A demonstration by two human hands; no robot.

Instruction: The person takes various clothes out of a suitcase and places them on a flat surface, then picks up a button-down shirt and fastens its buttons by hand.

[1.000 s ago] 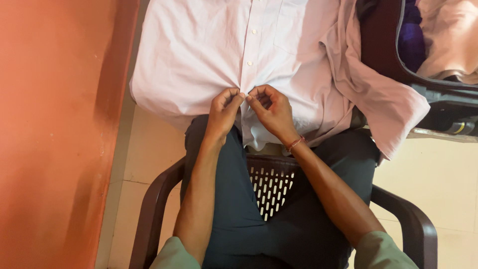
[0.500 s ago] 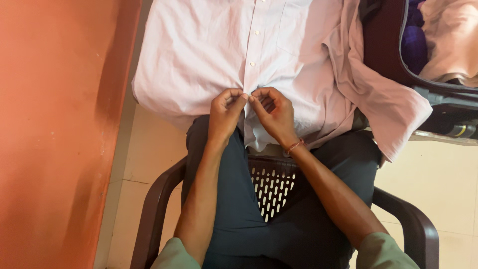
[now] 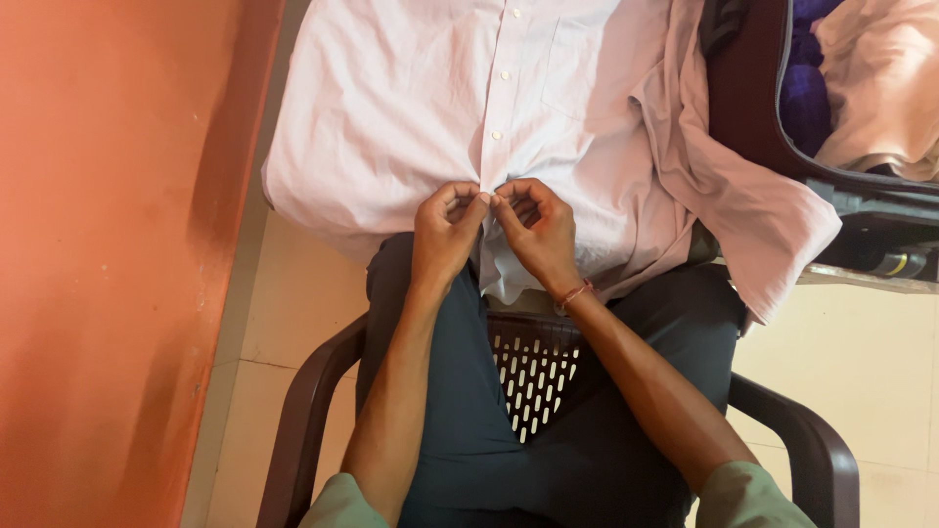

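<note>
1. The person's left hand (image 3: pixel 445 230) and right hand (image 3: pixel 536 230) meet at the front placket of a pale pink button-up shirt (image 3: pixel 411 108), which lies spread face up, its lower part hanging over their lap.
2. Both hands are pinched shut on the shirt: the left thumb and forefinger grip one edge of the placket, the right grip the other, fingertips almost touching (whether a button sits between them is hidden by the fingers).
3. Above the hands a row of small white buttons (image 3: pixel 501 76) runs up the closed front; the hem below the hands still hangs open.
4. The person sits in a dark brown plastic chair (image 3: pixel 533 376) in dark trousers (image 3: pixel 460 411), beside an orange wall (image 3: pixel 108 264); an open suitcase (image 3: pixel 782 117) holding folded clothes lies at the upper right.
5. Likely trouble: the thin cloth may slip from so small a pinch, or the two edges may be matched one buttonhole off, leaving the front skewed. The loose sleeve (image 3: pixel 753 205) draped towards the suitcase could drag the shirt sideways if it slides.
</note>
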